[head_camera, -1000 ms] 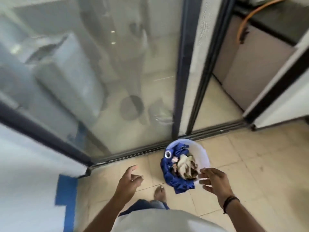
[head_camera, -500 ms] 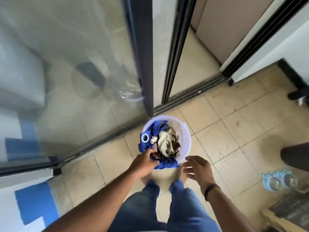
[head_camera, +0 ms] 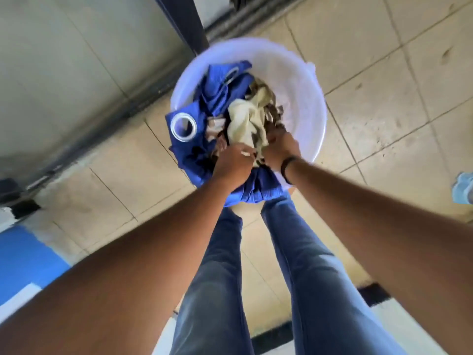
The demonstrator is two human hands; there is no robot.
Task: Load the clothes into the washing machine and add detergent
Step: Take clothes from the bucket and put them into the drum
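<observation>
**Both hands in the basin**

Where half a second ago only the left hand touched the clothes and the right hovered at the rim with fingers spread, both are now down in the pile. Left hand (head_camera: 231,162) grips the blue cloth (head_camera: 202,149) at the near side, fingers curled into it. Right hand (head_camera: 280,149), a black band on its wrist, is curled into the cream cloth (head_camera: 245,119) and the brown pieces beside it. Hands nearly touch each other.

Basin (head_camera: 304,80), white and round, sits on the tiled floor (head_camera: 384,73) just near of the door frame (head_camera: 184,19); it now fills more of the view and the head is lower over it. Mouth faces up; no long axis to note. Blue cloth spills over the near rim toward the person's jeans (head_camera: 220,278); it runs from far to near along the left half. A white ring (head_camera: 183,126) lies on it at the left. Cream cloth sits at centre.

Pale blue object at the right edge, partly cut off.
</observation>
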